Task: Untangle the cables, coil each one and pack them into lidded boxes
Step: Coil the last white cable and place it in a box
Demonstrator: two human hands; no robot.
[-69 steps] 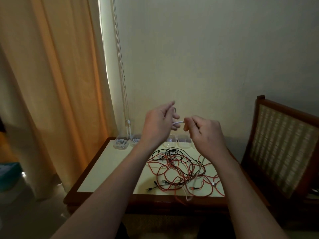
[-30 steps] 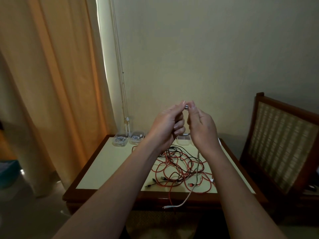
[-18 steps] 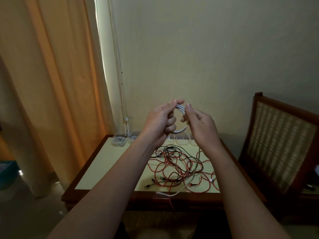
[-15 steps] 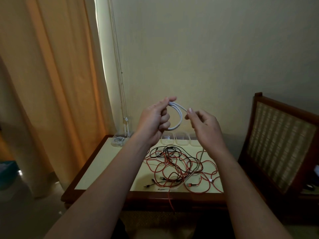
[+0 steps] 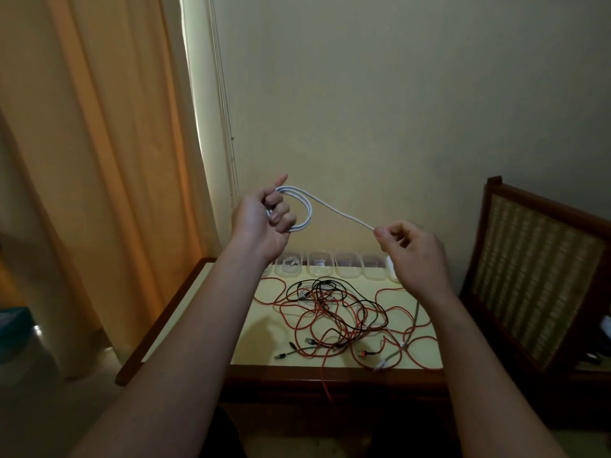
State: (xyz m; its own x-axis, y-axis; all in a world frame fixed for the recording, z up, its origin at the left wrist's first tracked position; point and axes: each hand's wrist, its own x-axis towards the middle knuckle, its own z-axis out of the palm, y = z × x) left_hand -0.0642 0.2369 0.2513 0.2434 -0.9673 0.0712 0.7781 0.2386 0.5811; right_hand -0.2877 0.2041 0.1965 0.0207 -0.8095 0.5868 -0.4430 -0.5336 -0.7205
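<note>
A white cable (image 5: 334, 208) is held up in the air above the table. My left hand (image 5: 264, 219) grips a small coil of it, with loops sticking out to the right of the fist. My right hand (image 5: 410, 249) pinches the free run of the same cable, stretched taut between the hands; the rest drops behind my right wrist to the table. A tangle of red and black cables (image 5: 334, 319) lies on the table. Clear lidded boxes (image 5: 347, 266) stand in a row at the table's back edge.
The cream-topped table (image 5: 205, 312) has a dark wooden rim. One red cable (image 5: 327, 385) hangs over its front edge. A wooden chair with a woven back (image 5: 529, 269) stands at the right. An orange curtain (image 5: 99, 160) hangs at the left, wall behind.
My hands have drawn apart: the left moved left holding the coil, the right moved right and down, sliding along the white cable, which now runs taut between them.
</note>
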